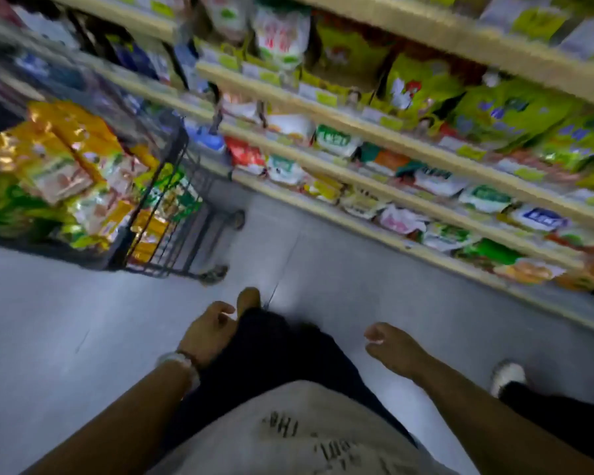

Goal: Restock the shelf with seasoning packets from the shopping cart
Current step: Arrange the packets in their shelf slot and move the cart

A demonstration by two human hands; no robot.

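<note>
The whole view is blurred by motion. A black wire shopping cart (172, 214) stands at the left, piled with yellow and green seasoning packets (59, 166). Long cream shelves (374, 166) run along the right, filled with green, white and red packets. My left hand (210, 332) hangs low in front of my dark trouser leg, fingers loosely curled, holding nothing. My right hand (391, 347) hangs over the floor to the right, fingers loosely curled and also holding nothing. Both hands are well apart from the cart and from the shelves.
Grey floor (66, 320) lies between me, the cart and the shelves. My foot in a white shoe (506, 375) shows at the lower right. A pale bracelet (182, 363) sits on my left wrist.
</note>
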